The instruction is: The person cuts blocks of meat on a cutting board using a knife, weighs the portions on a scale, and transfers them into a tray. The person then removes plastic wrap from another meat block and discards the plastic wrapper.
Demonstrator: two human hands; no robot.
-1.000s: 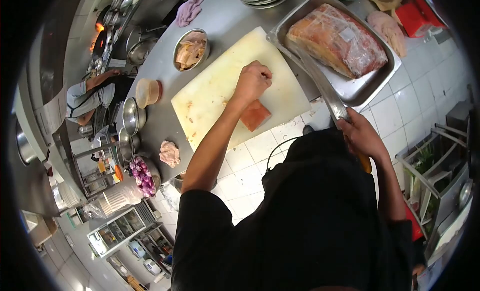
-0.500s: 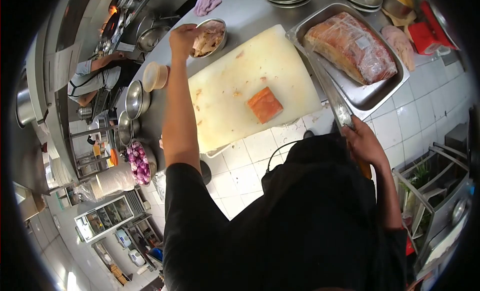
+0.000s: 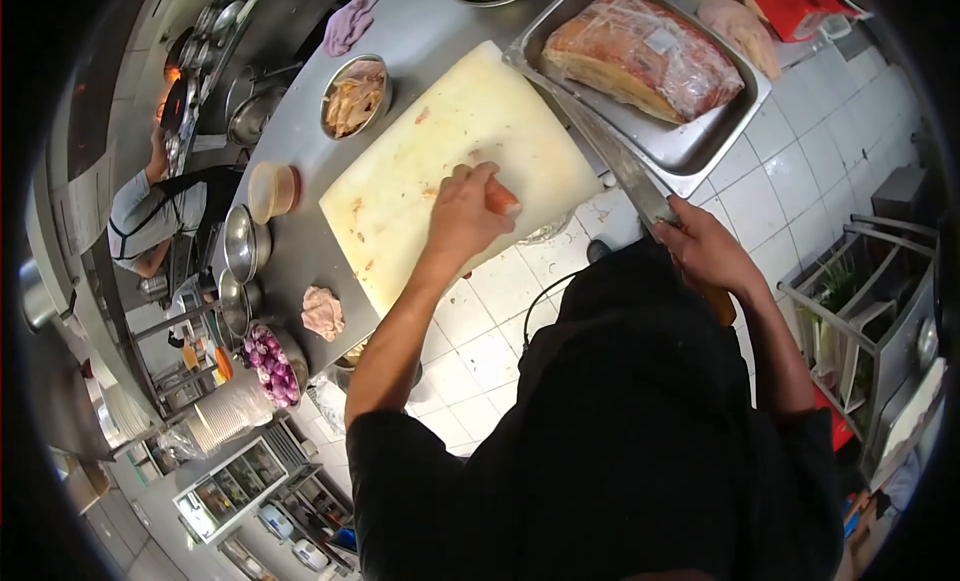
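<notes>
My left hand (image 3: 465, 209) is closed on a small orange-brown piece of meat (image 3: 501, 196), at the near side of the white cutting board (image 3: 430, 146). The fingers cover much of the piece. In my right hand (image 3: 708, 249) is a long knife (image 3: 622, 168), held near where blade meets handle. Its broad blade points up and left, alongside the metal tray (image 3: 757, 109). A large plastic-wrapped slab of meat (image 3: 650, 56) lies in that tray. Small scraps are scattered on the board. Beyond its far left edge stands a metal bowl of meat pieces (image 3: 354, 99).
Left on the counter are a plastic tub (image 3: 272, 192), metal bowls (image 3: 240, 243), red onions (image 3: 270, 366) and a pale pink cloth (image 3: 322, 313). A purple cloth (image 3: 349, 23) lies farther back. Another person (image 3: 165, 216) stands at the stove on the left.
My left hand has moved from the bowl of meat to the board and taken hold of the orange-brown piece. My right hand still holds the knife. The view has shifted.
</notes>
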